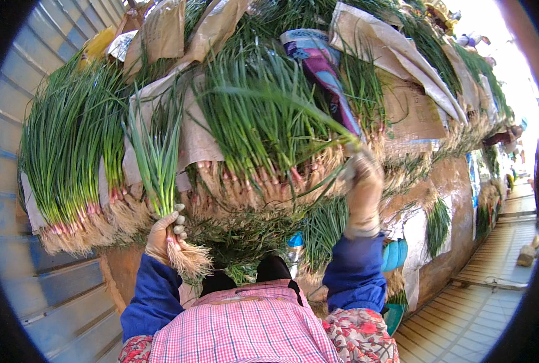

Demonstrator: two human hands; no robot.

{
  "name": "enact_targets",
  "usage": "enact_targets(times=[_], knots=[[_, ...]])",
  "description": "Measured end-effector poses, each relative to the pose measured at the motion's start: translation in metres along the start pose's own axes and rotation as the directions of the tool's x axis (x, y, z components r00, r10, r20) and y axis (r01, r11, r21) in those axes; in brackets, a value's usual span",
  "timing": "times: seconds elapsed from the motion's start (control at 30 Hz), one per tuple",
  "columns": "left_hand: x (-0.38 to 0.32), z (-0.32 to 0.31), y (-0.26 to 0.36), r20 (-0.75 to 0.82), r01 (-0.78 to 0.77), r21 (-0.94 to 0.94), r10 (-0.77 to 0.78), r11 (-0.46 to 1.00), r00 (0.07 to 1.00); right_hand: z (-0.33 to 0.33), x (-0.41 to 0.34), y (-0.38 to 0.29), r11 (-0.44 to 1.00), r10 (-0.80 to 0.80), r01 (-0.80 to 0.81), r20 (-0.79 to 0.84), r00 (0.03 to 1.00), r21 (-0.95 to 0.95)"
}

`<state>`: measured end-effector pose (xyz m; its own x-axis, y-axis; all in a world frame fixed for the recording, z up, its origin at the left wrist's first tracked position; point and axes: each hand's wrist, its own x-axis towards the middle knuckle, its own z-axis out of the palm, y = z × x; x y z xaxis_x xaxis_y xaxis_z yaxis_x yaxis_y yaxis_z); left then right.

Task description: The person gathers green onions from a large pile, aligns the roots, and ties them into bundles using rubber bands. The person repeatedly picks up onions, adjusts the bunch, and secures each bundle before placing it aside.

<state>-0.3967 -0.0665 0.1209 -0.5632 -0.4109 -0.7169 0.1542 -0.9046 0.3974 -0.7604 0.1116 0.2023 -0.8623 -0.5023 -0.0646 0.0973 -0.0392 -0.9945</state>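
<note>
Gloved, my left hand (162, 237) is closed around the lower stems of a small bunch of green onions (158, 174). The leaves point up and away from me, and pale roots hang below the fist. Farther right, my gloved right hand (364, 193) is raised and blurred by motion. A blurred green stalk (312, 109) runs from its fingers toward the upper left. Beyond both hands lies a broad heap of green onions (260, 122), roots facing me. Another dense row of green onions (70, 154) lies left of the held bunch.
Brown paper sacking (396, 104) and a purple printed bag (319, 72) lie among the onions. Trimmed leaf scraps (242, 236) cover the near edge. A blue corrugated metal wall (65, 272) bounds the left; slatted flooring (469, 295) lies right. Other people (507, 136) appear at far right.
</note>
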Motion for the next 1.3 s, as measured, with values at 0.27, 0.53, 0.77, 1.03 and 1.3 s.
enact_targets(times=[0.27, 0.53, 0.77, 1.03, 1.3], knots=[[0.015, 0.030, -0.024, -0.092, -0.194, -0.027, 0.191, 0.981, 0.977, -0.086, 0.133, 0.032, 0.802, -0.312, 0.158, -0.178, 0.933, -0.577], [0.021, 0.059, -0.052, -0.080, -0.250, -0.029, 0.247, 0.968, 0.966, 0.004, 0.043, 0.136, 0.195, 0.443, 0.388, 0.433, 0.785, -0.901], [0.020, 0.084, -0.074, -0.049, -0.209, 0.184, 0.221, 0.961, 0.974, 0.035, -0.054, 0.105, 0.756, 0.088, 0.390, 0.672, 0.736, -0.526], [0.021, 0.071, -0.066, 0.019, -0.196, 0.210, 0.196, 0.958, 0.980, 0.075, -0.121, 0.116, 0.768, 0.198, 0.465, 0.855, 0.480, -0.439], [0.000, 0.037, -0.043, 0.023, -0.185, 0.008, 0.185, 0.983, 0.983, 0.030, -0.126, 0.245, 0.561, 0.431, 0.536, 0.775, 0.461, -0.631]])
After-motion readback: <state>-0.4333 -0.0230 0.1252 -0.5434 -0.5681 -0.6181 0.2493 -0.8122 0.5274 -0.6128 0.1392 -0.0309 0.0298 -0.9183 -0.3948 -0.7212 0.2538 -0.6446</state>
